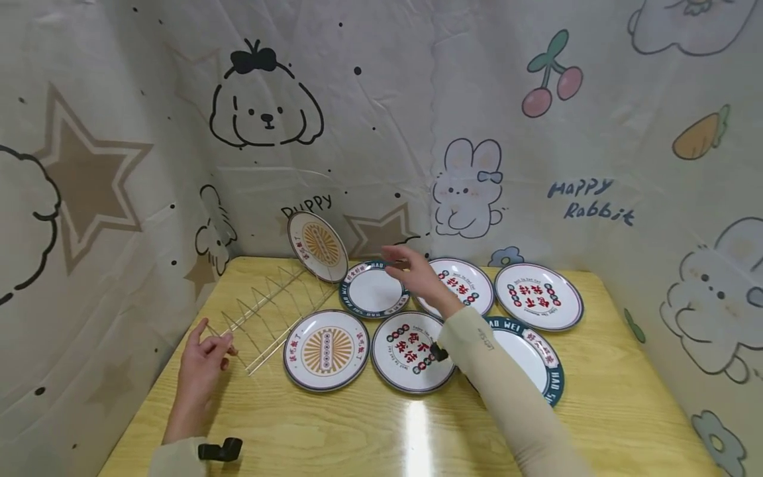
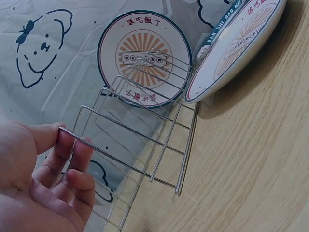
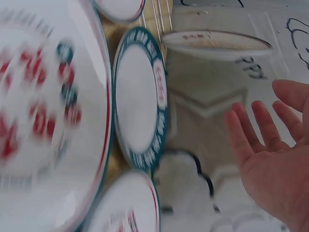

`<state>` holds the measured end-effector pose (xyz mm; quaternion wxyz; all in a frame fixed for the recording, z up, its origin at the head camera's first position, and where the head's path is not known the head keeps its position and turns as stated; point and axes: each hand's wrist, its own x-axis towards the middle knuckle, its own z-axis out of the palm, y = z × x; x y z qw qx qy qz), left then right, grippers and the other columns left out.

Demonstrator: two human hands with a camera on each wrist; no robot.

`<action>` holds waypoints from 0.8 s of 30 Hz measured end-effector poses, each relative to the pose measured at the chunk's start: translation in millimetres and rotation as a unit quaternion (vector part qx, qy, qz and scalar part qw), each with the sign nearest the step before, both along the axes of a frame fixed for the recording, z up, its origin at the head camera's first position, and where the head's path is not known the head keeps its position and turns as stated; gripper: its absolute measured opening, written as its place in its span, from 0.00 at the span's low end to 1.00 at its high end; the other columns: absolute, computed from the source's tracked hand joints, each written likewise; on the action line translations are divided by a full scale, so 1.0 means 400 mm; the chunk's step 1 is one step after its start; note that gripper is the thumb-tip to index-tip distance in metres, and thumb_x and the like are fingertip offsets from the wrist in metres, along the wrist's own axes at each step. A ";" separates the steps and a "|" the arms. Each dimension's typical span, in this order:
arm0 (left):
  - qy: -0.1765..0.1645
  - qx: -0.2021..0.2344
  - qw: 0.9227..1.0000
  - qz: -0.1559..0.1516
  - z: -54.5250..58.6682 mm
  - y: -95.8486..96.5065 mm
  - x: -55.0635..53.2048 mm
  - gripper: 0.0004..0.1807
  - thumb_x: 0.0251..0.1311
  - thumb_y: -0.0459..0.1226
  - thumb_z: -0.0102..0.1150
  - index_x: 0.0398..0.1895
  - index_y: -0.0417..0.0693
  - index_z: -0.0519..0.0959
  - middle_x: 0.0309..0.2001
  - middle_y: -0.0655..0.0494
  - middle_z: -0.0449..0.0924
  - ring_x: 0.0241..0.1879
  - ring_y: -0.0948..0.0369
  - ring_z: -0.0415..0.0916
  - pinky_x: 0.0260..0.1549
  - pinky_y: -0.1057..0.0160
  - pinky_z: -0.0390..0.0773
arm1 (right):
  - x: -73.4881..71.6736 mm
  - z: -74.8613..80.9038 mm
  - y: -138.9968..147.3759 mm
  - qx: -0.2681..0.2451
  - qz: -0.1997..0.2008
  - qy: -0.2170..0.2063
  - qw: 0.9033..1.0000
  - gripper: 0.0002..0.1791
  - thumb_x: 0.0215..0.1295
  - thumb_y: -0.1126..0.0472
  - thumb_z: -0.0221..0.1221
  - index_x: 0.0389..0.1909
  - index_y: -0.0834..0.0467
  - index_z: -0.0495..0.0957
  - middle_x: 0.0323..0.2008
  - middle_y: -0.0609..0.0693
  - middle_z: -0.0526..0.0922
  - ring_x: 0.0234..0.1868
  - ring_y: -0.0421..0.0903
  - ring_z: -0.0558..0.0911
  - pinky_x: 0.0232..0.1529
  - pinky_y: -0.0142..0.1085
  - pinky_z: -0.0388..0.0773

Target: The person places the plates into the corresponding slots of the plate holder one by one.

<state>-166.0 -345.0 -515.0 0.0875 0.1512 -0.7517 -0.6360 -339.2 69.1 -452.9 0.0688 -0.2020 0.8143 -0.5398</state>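
Note:
My left hand [image 1: 204, 354] pinches the near end of a wire dish rack [image 2: 145, 166] between thumb and fingers. At the rack's far end a plate with an orange sunburst [image 1: 318, 245] stands tilted upright. My right hand [image 1: 417, 275] is held above the plates with its fingers loosely spread, and nothing is in it. Below it lies a white plate with a dark green rim [image 1: 375, 289]. Another sunburst plate [image 1: 326, 351] lies flat beside the rack, and a plate with red characters [image 1: 411, 354] is to its right.
Two more plates with red characters, a middle one [image 1: 461, 281] and a far right one [image 1: 539, 296], lie at the back. A green-rimmed plate [image 1: 545, 361] is partly hidden under my right forearm. Printed cloth [image 1: 381, 132] surrounds the wooden table [image 1: 334, 430].

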 end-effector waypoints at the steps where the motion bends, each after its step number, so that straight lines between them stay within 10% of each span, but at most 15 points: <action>1: 0.001 0.003 1.000 0.001 0.002 -0.001 0.001 0.46 0.77 0.42 0.55 0.85 0.51 0.36 0.29 0.71 0.82 0.32 0.69 0.78 0.27 0.68 0.75 | 0.006 0.005 0.026 0.004 -0.004 -0.002 1.000 0.28 0.78 0.63 0.57 0.75 0.53 0.68 0.69 0.61 0.74 0.69 0.59 0.75 0.66 0.52 0.75; 14: 0.007 0.026 1.000 0.011 0.015 0.008 -0.007 0.47 0.76 0.43 0.57 0.86 0.51 0.38 0.29 0.71 0.81 0.32 0.70 0.78 0.27 0.69 0.74 | 0.099 0.007 0.438 0.033 -0.181 -0.042 0.982 0.32 0.81 0.56 0.53 0.81 0.51 0.58 0.74 0.61 0.68 0.75 0.63 0.68 0.72 0.58 0.66; 19: -0.001 0.028 1.000 0.013 0.011 0.007 -0.008 0.47 0.77 0.41 0.56 0.86 0.52 0.37 0.28 0.72 0.81 0.33 0.71 0.78 0.27 0.69 0.74 | 0.150 -0.038 0.578 0.022 -0.273 -0.064 0.960 0.33 0.82 0.55 0.51 0.82 0.53 0.55 0.74 0.63 0.67 0.73 0.60 0.69 0.64 0.38 0.76; 24: -0.006 0.037 0.999 0.013 0.010 0.012 0.002 0.47 0.77 0.41 0.56 0.86 0.53 0.37 0.28 0.72 0.81 0.34 0.71 0.78 0.28 0.69 0.74 | 0.163 -0.084 0.693 0.015 -0.386 -0.093 0.918 0.33 0.82 0.57 0.49 0.83 0.51 0.54 0.75 0.61 0.65 0.70 0.56 0.71 0.61 0.32 0.75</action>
